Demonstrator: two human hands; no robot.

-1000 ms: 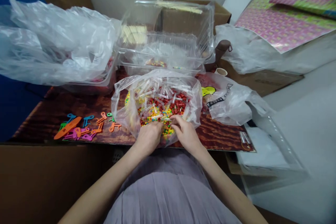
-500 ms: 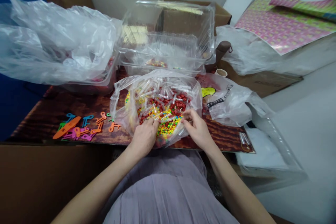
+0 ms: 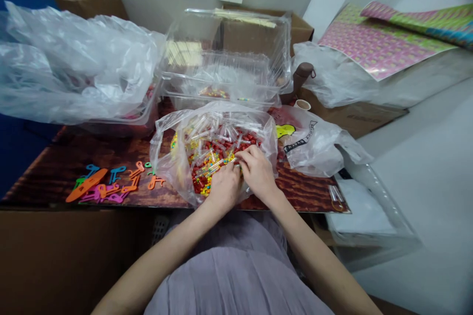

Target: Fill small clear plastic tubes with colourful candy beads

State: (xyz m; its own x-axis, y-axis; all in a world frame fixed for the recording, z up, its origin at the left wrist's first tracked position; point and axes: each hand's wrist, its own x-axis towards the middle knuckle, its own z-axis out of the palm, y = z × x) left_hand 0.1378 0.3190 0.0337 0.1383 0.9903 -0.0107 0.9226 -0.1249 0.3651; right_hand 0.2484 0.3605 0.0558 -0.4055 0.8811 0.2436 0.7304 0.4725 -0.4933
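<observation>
A clear plastic bag [image 3: 173,157] lies open on the dark wood-patterned table [image 3: 74,157]. It holds several clear tubes with red caps [image 3: 221,140] and a heap of small coloured beads [image 3: 207,165]. Both of my hands are inside the bag's mouth, close together. My left hand [image 3: 224,188] is curled at the near edge of the heap. My right hand [image 3: 256,171] sits just beside it, fingers pinched over the tubes. What either hand grips is hidden by fingers and plastic.
Coloured plastic clips [image 3: 107,184] lie at the table's left. A clear lidded container [image 3: 225,66] stands behind the bag, with crumpled plastic sheeting [image 3: 74,69] to its left. A printed white bag [image 3: 314,145], a brown jug [image 3: 299,78], cardboard boxes and patterned paper [image 3: 377,39] are at the right.
My right hand drew out toward the bag's right edge, then came back in beside the left. My left hand shifted a little right and deeper into the bag.
</observation>
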